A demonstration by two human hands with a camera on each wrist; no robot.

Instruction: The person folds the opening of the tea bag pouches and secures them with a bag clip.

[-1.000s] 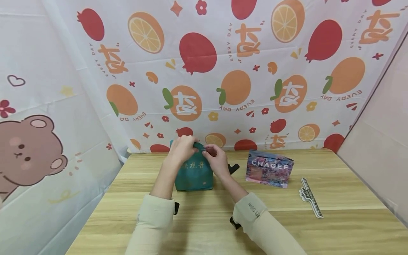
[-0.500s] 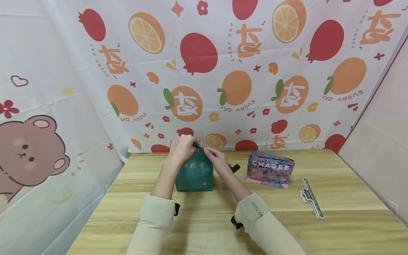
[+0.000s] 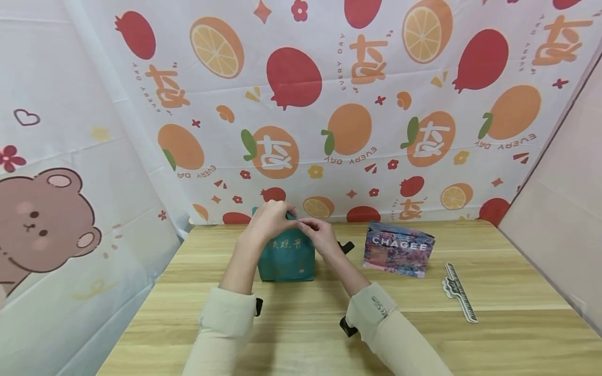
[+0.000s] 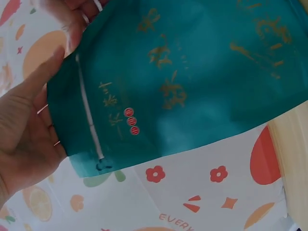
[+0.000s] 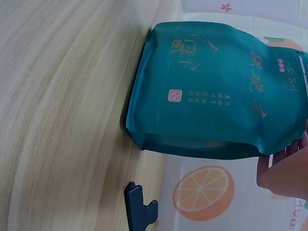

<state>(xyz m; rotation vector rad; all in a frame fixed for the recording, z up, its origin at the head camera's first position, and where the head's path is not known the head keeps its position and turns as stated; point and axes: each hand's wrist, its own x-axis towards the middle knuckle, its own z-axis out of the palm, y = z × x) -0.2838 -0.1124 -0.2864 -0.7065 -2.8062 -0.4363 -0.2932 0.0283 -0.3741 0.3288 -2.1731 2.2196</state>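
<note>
A teal stand-up pouch (image 3: 287, 261) with gold characters stands upright on the table. My left hand (image 3: 269, 223) holds its top edge, fingers behind and thumb toward the front, as the left wrist view shows. A pale zip strip (image 4: 89, 106) crosses the pouch just below that edge. At the top right corner, my right hand (image 3: 322, 236) pinches the pouch between thumb and fingers. The fingertips of both hands nearly meet there. In the right wrist view the right hand (image 5: 288, 173) lies at the pouch's upper side, partly cut off by the frame.
A colourful CHAGEE pouch (image 3: 398, 249) stands to the right on the wooden table (image 3: 301, 334). Farther right lies a long patterned clip (image 3: 460, 292) with a cloud-shaped handle. A black notched piece (image 5: 139, 209) lies beside the teal pouch. Fruit-print cloth (image 3: 301, 130) hangs behind.
My left thumb and fingers have moved right along the pouch's top edge, toward the right hand. The right fingers have closed in at the corner. The pouch stays in place.
</note>
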